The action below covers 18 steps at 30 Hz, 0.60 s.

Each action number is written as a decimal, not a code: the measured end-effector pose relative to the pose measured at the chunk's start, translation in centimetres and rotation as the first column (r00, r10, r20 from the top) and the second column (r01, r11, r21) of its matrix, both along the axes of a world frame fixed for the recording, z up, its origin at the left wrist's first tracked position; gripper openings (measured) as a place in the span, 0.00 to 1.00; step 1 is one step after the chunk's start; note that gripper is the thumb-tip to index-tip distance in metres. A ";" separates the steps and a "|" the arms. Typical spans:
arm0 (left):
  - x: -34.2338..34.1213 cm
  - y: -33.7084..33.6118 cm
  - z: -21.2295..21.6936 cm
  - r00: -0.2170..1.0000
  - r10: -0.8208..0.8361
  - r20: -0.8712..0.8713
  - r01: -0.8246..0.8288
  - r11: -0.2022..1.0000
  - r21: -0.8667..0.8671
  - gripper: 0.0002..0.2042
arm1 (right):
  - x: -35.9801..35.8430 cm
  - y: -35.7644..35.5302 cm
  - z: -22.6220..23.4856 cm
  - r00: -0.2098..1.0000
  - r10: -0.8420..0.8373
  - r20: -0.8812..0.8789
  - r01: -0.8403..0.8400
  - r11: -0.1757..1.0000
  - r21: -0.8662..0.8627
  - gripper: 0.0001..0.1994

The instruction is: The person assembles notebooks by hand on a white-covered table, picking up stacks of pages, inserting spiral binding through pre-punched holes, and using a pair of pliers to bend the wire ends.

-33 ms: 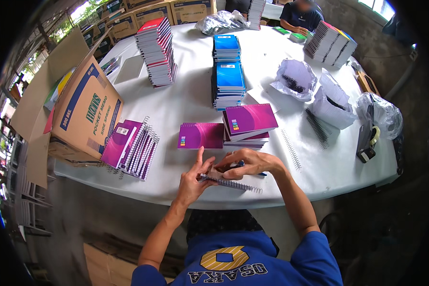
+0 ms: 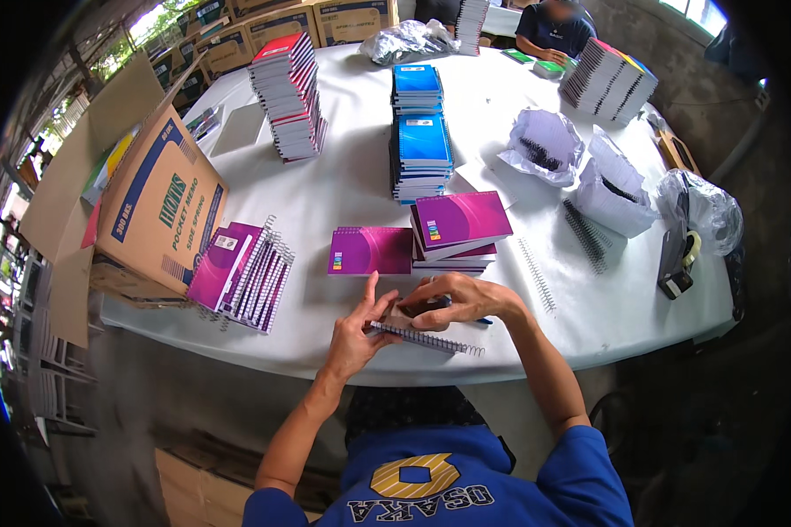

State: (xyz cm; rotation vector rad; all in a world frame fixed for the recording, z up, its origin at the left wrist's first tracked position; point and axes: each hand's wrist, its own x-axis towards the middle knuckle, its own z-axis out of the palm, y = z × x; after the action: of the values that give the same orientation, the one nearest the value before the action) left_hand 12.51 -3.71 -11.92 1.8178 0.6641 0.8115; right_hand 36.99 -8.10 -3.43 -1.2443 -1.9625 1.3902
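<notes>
Near the table's front edge, a small spiral notebook (image 2: 413,332) lies tilted between my two hands, its wire coil running past the right end of the pages. My left hand (image 2: 358,329) grips the notebook's left end, thumb and fingers around it, index finger pointing up. Over its top bends my right hand (image 2: 453,303), fingers curled onto the notebook; the fingertips are partly hidden. A slim blue thing, perhaps a pen (image 2: 484,321), peeks out beside the right hand. Just beyond are a purple notebook (image 2: 369,250) and a stack of purple notebooks (image 2: 461,220).
At left stand an open carton (image 2: 163,193) and leaning purple notebooks (image 2: 246,272). Red (image 2: 288,97) and blue notebook stacks (image 2: 422,145) rise farther back. Paper-wrapped coils (image 2: 615,189), loose coils (image 2: 536,274) and a tape dispenser (image 2: 675,263) lie right. Another person (image 2: 554,31) sits across.
Hardly anything differs. The notebook and its coil shift very slightly, and the blue thing under my right hand shows less. Both hands keep their places.
</notes>
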 end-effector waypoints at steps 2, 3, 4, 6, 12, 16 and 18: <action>-0.4 0.4 0.1 0.999 -0.035 0.018 0.036 0.996 -0.078 0.51 | 1.2 -1.4 0.9 0.998 -0.066 0.001 0.066 0.987 0.144 0.27; -0.8 1.0 0.0 0.992 -0.125 0.012 0.126 0.990 -0.071 0.47 | 2.6 -2.2 1.1 0.995 -0.092 0.027 0.085 0.978 0.189 0.28; -1.4 1.5 0.1 0.977 -0.212 0.001 0.212 0.975 -0.061 0.43 | 4.1 -3.0 1.5 0.993 -0.105 0.046 0.089 0.959 0.269 0.27; -1.7 2.0 0.3 0.963 -0.269 -0.015 0.267 0.961 -0.074 0.39 | 7.2 -5.8 2.7 0.961 -0.272 0.047 0.248 0.926 0.285 0.26; -0.9 1.4 0.8 0.940 -0.330 0.080 0.339 0.927 -0.162 0.29 | 14.2 -11.5 -0.1 0.369 -0.751 0.548 0.489 0.658 0.573 0.24; -1.8 -0.6 2.4 0.990 -0.075 0.118 0.086 0.992 -0.094 0.27 | 9.3 -9.0 -4.6 0.463 -0.831 0.309 0.506 0.534 0.678 0.21; -2.1 -1.3 2.5 0.996 -0.010 0.093 0.001 0.995 0.097 0.27 | 3.1 -7.4 -5.9 0.660 -0.723 0.205 0.457 0.603 0.654 0.23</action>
State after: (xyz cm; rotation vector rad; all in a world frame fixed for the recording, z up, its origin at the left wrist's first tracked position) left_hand 10.38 -5.01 -9.46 1.8548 0.5674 0.9332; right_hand 40.09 -15.49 -9.34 -1.7960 -1.7139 0.1404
